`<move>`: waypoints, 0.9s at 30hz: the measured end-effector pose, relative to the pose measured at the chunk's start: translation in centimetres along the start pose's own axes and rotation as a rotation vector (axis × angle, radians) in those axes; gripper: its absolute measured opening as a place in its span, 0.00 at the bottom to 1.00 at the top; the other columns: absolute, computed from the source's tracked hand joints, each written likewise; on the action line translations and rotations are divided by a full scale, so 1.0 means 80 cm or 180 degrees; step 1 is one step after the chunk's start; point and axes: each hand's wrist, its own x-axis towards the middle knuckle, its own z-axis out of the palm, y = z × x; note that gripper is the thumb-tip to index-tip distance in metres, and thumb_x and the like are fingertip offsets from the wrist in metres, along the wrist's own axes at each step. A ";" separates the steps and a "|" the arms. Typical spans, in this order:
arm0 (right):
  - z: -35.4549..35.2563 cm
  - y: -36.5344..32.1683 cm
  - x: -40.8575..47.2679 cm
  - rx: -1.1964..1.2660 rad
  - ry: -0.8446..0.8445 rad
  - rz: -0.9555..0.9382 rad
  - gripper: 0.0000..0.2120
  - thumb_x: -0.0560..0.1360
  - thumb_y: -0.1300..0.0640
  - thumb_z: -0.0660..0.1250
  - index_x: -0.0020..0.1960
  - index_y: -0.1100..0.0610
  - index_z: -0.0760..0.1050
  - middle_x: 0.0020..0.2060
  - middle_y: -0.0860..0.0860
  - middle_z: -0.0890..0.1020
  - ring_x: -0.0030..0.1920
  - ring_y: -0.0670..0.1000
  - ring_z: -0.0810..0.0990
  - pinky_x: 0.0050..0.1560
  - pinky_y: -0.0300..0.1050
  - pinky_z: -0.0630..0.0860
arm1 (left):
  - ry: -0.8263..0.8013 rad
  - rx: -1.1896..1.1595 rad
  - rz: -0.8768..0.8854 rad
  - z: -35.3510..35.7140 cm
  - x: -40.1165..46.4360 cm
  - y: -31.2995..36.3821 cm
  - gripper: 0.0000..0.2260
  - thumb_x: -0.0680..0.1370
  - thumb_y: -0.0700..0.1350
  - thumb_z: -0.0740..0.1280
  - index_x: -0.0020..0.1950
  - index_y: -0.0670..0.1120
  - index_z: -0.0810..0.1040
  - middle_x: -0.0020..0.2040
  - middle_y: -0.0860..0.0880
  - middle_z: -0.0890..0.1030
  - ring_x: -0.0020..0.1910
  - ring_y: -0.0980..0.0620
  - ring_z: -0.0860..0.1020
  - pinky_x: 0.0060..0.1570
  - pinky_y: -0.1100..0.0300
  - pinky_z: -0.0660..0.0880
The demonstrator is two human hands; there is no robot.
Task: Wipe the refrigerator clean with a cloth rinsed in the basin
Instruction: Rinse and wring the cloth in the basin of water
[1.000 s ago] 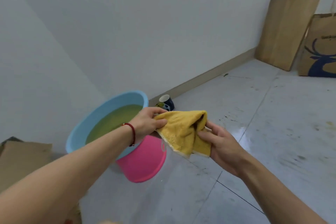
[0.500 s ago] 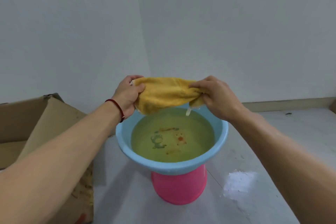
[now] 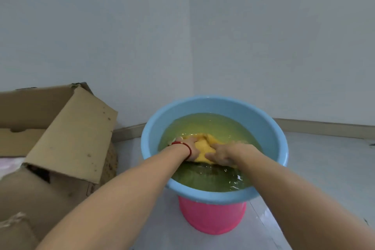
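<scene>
Far left: open cardboard box [image 3: 60, 140] on the floor, one flap tilted up toward the basin. Centre: blue basin [image 3: 269, 128] of yellowish water, seated on a pink bucket [image 3: 211, 217]. In the water: yellow cloth [image 3: 204, 147], bunched at the surface. Left hand [image 3: 187, 146], red string [image 3: 185, 146] at the wrist, gripping the cloth's left side. Right hand [image 3: 225, 153] gripping its right side, fingers curled in. Behind: bare wall corner [image 3: 190, 46].

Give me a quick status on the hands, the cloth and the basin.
Left hand and right hand both grip the yellow cloth, dunked in the water. Blue basin sits on a pink bucket. Nothing in the way; cardboard box stands apart, left.
</scene>
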 end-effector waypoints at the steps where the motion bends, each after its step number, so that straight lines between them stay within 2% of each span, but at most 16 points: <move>1: 0.000 0.002 0.003 -0.0239 0.0007 0.0000 0.30 0.85 0.41 0.57 0.84 0.47 0.54 0.81 0.56 0.64 0.78 0.61 0.65 0.76 0.57 0.63 | -0.0077 0.0105 -0.0089 0.002 0.001 0.003 0.34 0.78 0.65 0.61 0.81 0.65 0.51 0.82 0.42 0.55 0.78 0.36 0.62 0.74 0.40 0.63; 3: 0.003 0.013 0.011 -0.0535 0.0079 0.0209 0.28 0.83 0.50 0.63 0.82 0.52 0.61 0.78 0.57 0.68 0.75 0.61 0.70 0.75 0.57 0.68 | -0.0229 0.0193 -0.0259 0.006 -0.001 0.013 0.41 0.76 0.68 0.64 0.83 0.57 0.50 0.81 0.42 0.58 0.77 0.36 0.63 0.74 0.39 0.64; 6: 0.011 0.023 0.048 -0.0093 0.0084 0.0482 0.34 0.78 0.49 0.65 0.81 0.54 0.59 0.78 0.61 0.65 0.75 0.66 0.68 0.74 0.62 0.69 | -0.0491 -0.0062 -0.0271 0.003 -0.019 0.025 0.38 0.81 0.62 0.62 0.83 0.47 0.49 0.79 0.40 0.63 0.75 0.39 0.66 0.74 0.44 0.65; 8: 0.027 0.031 0.118 0.0832 0.0064 0.0442 0.45 0.67 0.32 0.65 0.77 0.56 0.66 0.75 0.62 0.69 0.71 0.67 0.71 0.73 0.64 0.70 | -0.0608 -0.0730 -0.0187 0.000 -0.019 0.030 0.28 0.84 0.54 0.58 0.80 0.42 0.60 0.70 0.39 0.73 0.65 0.44 0.74 0.68 0.48 0.71; 9: 0.024 0.021 0.117 0.1337 0.0110 0.0420 0.51 0.62 0.22 0.60 0.72 0.56 0.72 0.71 0.61 0.73 0.69 0.66 0.74 0.72 0.65 0.70 | -0.0649 -0.1250 -0.0170 0.001 -0.013 0.030 0.24 0.84 0.52 0.57 0.77 0.41 0.66 0.67 0.39 0.76 0.60 0.46 0.76 0.64 0.49 0.73; 10: 0.021 0.016 0.117 0.1992 0.0104 0.0321 0.48 0.65 0.19 0.55 0.64 0.58 0.77 0.67 0.61 0.77 0.66 0.65 0.76 0.71 0.65 0.71 | -0.0757 -0.1818 -0.0197 -0.001 -0.009 0.029 0.23 0.84 0.52 0.56 0.74 0.40 0.71 0.64 0.39 0.79 0.57 0.47 0.77 0.63 0.50 0.75; 12: 0.001 -0.012 0.072 0.2750 0.0225 0.0220 0.29 0.81 0.35 0.54 0.53 0.60 0.79 0.58 0.62 0.82 0.60 0.62 0.82 0.64 0.59 0.78 | -0.0873 -0.2792 -0.0523 0.002 -0.001 0.031 0.25 0.81 0.58 0.58 0.68 0.43 0.79 0.57 0.43 0.84 0.52 0.46 0.82 0.59 0.51 0.80; 14: -0.004 -0.027 0.054 0.3223 0.0138 0.0112 0.31 0.82 0.35 0.57 0.67 0.61 0.76 0.65 0.61 0.80 0.63 0.63 0.81 0.65 0.59 0.78 | -0.0789 -0.3507 -0.0633 0.000 -0.006 0.028 0.21 0.82 0.55 0.59 0.62 0.40 0.80 0.45 0.44 0.84 0.39 0.56 0.83 0.51 0.59 0.81; 15: -0.003 -0.030 0.050 0.3063 0.0159 0.0117 0.34 0.82 0.34 0.59 0.72 0.61 0.73 0.67 0.60 0.79 0.65 0.63 0.80 0.68 0.59 0.76 | -0.0690 -0.4071 -0.0817 0.000 -0.003 0.030 0.17 0.86 0.49 0.56 0.54 0.39 0.78 0.37 0.48 0.79 0.30 0.64 0.78 0.51 0.60 0.79; 16: -0.001 -0.035 0.052 0.2882 0.0302 0.0066 0.33 0.82 0.36 0.60 0.72 0.62 0.73 0.66 0.61 0.80 0.64 0.63 0.80 0.67 0.57 0.77 | -0.0600 -0.4316 -0.0819 0.002 -0.001 0.030 0.16 0.87 0.44 0.52 0.45 0.41 0.74 0.30 0.47 0.75 0.21 0.63 0.73 0.53 0.60 0.78; 18: 0.002 -0.034 0.056 0.2135 0.0863 0.0108 0.26 0.82 0.42 0.61 0.64 0.65 0.78 0.60 0.61 0.82 0.55 0.61 0.81 0.58 0.51 0.78 | -0.0507 -0.4362 -0.0719 0.007 -0.009 0.032 0.14 0.86 0.41 0.55 0.42 0.40 0.71 0.22 0.47 0.76 0.20 0.57 0.74 0.43 0.54 0.80; 19: 0.001 -0.031 0.051 0.1768 0.1060 0.0123 0.22 0.81 0.44 0.62 0.58 0.63 0.79 0.58 0.61 0.82 0.51 0.60 0.79 0.52 0.48 0.76 | -0.0344 -0.4105 -0.0680 0.012 -0.008 0.032 0.08 0.83 0.41 0.61 0.48 0.38 0.74 0.27 0.45 0.79 0.27 0.51 0.79 0.38 0.53 0.79; 21: 0.000 -0.021 0.041 0.1284 0.1404 0.0250 0.16 0.78 0.46 0.65 0.54 0.59 0.76 0.56 0.59 0.82 0.50 0.60 0.78 0.49 0.48 0.75 | 0.0029 -0.3875 -0.0704 0.016 -0.003 0.032 0.15 0.73 0.40 0.72 0.58 0.37 0.77 0.44 0.40 0.84 0.44 0.44 0.84 0.46 0.52 0.81; 24: 0.007 -0.001 0.045 0.1219 0.1546 0.0543 0.28 0.76 0.46 0.68 0.72 0.53 0.66 0.71 0.60 0.70 0.70 0.62 0.69 0.67 0.63 0.73 | 0.0241 -0.3175 -0.0612 0.009 -0.017 0.029 0.29 0.63 0.42 0.73 0.64 0.42 0.79 0.55 0.40 0.83 0.55 0.40 0.83 0.56 0.47 0.82; 26: 0.013 -0.001 0.046 0.1123 0.1312 0.0777 0.32 0.78 0.45 0.62 0.79 0.47 0.58 0.78 0.59 0.58 0.78 0.65 0.57 0.73 0.72 0.61 | -0.0061 -0.3019 -0.0624 0.011 -0.021 0.032 0.41 0.68 0.47 0.71 0.81 0.47 0.61 0.71 0.38 0.74 0.62 0.41 0.78 0.63 0.51 0.76; 27: 0.015 -0.004 0.044 0.1069 0.1076 0.0854 0.32 0.78 0.44 0.57 0.81 0.46 0.57 0.81 0.58 0.55 0.80 0.66 0.54 0.74 0.72 0.57 | -0.0234 -0.3112 -0.0606 0.014 -0.019 0.035 0.40 0.73 0.51 0.67 0.82 0.48 0.55 0.73 0.38 0.72 0.63 0.42 0.77 0.63 0.54 0.74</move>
